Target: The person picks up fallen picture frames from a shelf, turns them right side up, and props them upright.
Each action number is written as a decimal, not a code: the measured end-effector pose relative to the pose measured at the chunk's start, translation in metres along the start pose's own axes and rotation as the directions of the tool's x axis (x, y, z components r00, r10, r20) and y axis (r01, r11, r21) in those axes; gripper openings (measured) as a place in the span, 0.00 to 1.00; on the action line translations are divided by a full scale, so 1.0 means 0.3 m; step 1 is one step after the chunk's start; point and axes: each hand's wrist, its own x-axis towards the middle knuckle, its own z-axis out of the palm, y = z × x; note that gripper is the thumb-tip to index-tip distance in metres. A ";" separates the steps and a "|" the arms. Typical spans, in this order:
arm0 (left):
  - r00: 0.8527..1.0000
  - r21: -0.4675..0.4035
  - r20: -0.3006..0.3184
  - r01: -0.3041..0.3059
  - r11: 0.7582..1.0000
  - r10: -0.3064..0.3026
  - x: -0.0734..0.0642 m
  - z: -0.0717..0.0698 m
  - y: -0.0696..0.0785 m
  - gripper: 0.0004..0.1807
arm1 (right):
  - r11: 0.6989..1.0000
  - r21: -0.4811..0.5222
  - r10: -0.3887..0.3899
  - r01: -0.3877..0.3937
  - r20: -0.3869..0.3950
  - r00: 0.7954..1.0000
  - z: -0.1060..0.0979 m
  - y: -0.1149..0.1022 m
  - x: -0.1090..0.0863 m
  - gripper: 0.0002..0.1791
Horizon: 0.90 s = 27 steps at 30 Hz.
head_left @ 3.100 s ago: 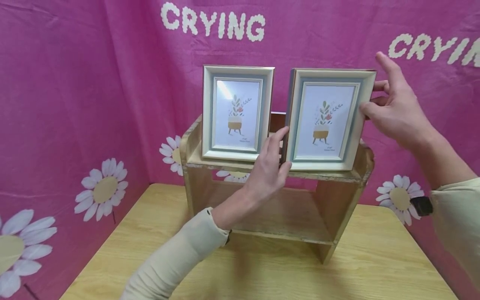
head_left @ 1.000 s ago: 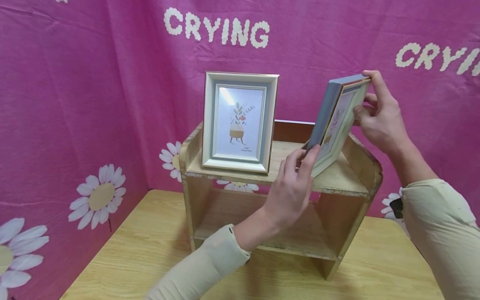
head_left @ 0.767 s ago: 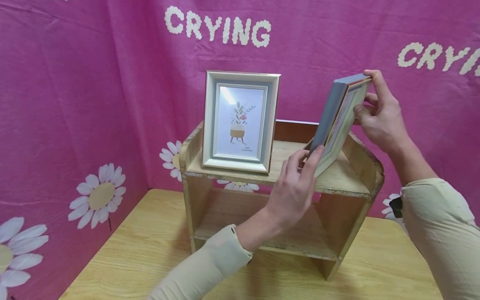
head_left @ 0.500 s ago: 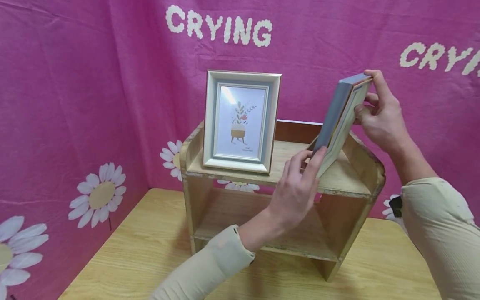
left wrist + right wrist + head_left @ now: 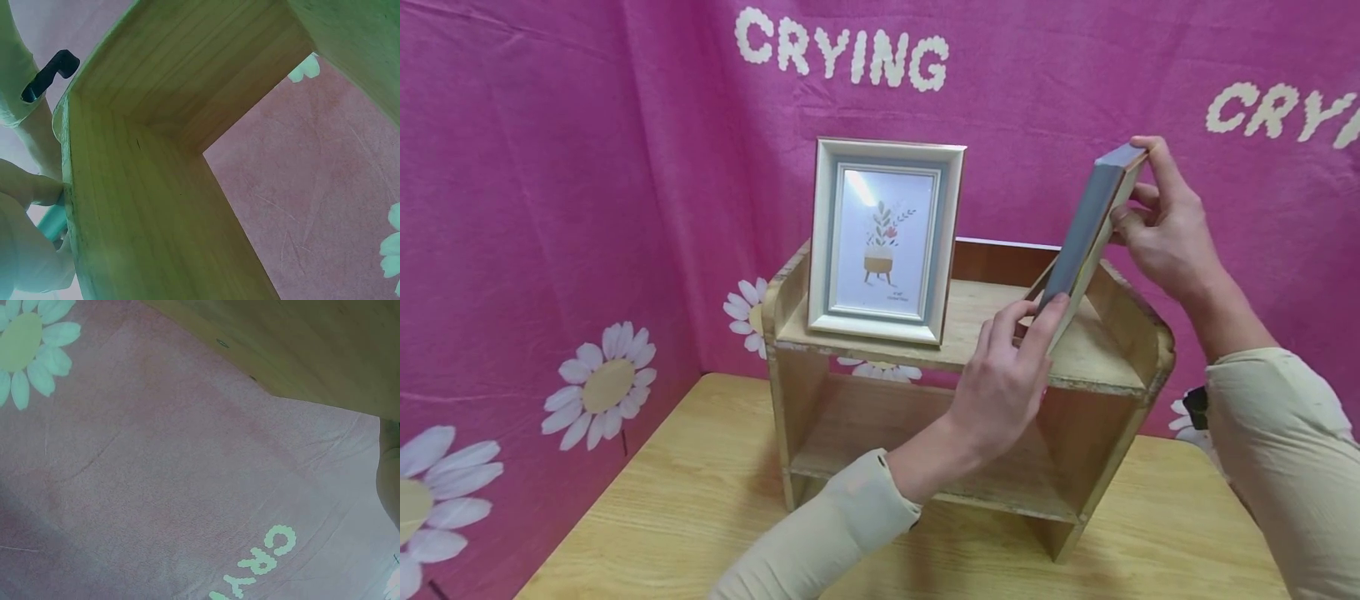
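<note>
In the head view, my right hand [image 5: 1172,225] grips the upper right of a picture frame [image 5: 1086,237], one finger over its top edge and the thumb on its front. The frame is seen nearly edge-on, its blue-grey side towards the camera and its front turned right. At its lower left corner, my left hand [image 5: 1000,387] holds the frame with curled fingers. A brace shows behind it. To the left, a second picture frame [image 5: 887,242] with a potted-plant print stands upright, facing forward. Both are on the top board of a small wooden shelf [image 5: 973,325].
The shelf stands on a wooden table [image 5: 685,492], with raised side panels [image 5: 1131,325] at its top. Below is a lower board [image 5: 880,425]. A pink curtain [image 5: 1045,75] with white letters and daisies hangs close behind and on the left.
The right-hand picture frame has swung from facing forward to nearly edge-on, turning rightward, and both hands moved along with it. The left-hand frame stays in place on the shelf.
</note>
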 end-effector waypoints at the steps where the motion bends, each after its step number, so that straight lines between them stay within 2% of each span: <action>1: 1.000 0.006 -0.002 0.000 1.000 0.000 0.000 -0.001 0.001 0.35 | 1.000 -0.008 0.006 -0.006 0.002 1.000 -0.001 -0.002 0.000 0.38; 3: 1.000 0.014 -0.005 -0.002 1.000 0.002 0.001 -0.002 0.003 0.35 | 0.996 -0.083 0.024 -0.024 0.005 1.000 -0.005 -0.011 -0.002 0.38; 5: 1.000 0.033 -0.008 -0.012 0.999 0.012 0.004 -0.002 0.005 0.33 | 0.979 -0.196 0.052 -0.050 0.006 0.999 -0.016 -0.026 -0.007 0.40; 7: 1.000 0.056 -0.011 -0.021 0.998 0.022 0.008 -0.001 0.008 0.31 | 0.944 -0.322 0.072 -0.067 0.003 0.997 -0.029 -0.047 -0.012 0.41; 9: 1.000 0.086 -0.015 -0.026 0.996 0.027 0.009 -0.001 0.011 0.30 | 0.892 -0.447 0.075 -0.073 -0.012 0.997 -0.042 -0.069 -0.018 0.42; 11: 1.000 0.112 -0.014 -0.023 0.993 0.024 0.008 -0.005 0.015 0.29 | 0.852 -0.518 0.054 -0.068 -0.042 0.998 -0.048 -0.090 -0.026 0.40; 12: 1.000 0.127 -0.016 -0.022 0.992 0.024 0.006 -0.007 0.016 0.28 | 0.839 -0.541 0.032 -0.060 -0.061 0.998 -0.047 -0.102 -0.031 0.37; 14: 1.000 0.156 -0.015 -0.023 0.988 0.025 0.001 -0.008 0.020 0.28 | 0.831 -0.556 -0.013 -0.037 -0.086 0.996 -0.039 -0.130 -0.048 0.31; 18: 0.999 0.187 -0.026 -0.028 0.982 0.033 -0.005 -0.004 0.022 0.29 | 0.851 -0.524 -0.078 0.048 -0.036 0.996 0.015 -0.202 -0.099 0.24; 20: 0.999 0.172 -0.034 -0.023 0.985 0.029 -0.004 -0.003 0.020 0.30 | 0.835 -0.546 -0.080 0.072 0.009 0.997 0.047 -0.233 -0.116 0.25; 22: 0.999 0.160 -0.045 -0.017 0.987 0.025 -0.001 -0.002 0.016 0.31 | 0.804 -0.588 -0.082 0.088 0.037 0.996 0.076 -0.250 -0.120 0.30; 25: 0.999 0.115 -0.046 -0.011 0.993 0.016 0.004 -0.002 0.007 0.31 | 0.764 -0.637 -0.101 0.103 0.041 0.994 0.107 -0.258 -0.112 0.39; 27: 0.999 0.091 -0.046 -0.011 0.996 0.015 0.005 -0.003 0.000 0.31 | 0.756 -0.644 -0.124 0.116 0.032 0.992 0.121 -0.256 -0.107 0.43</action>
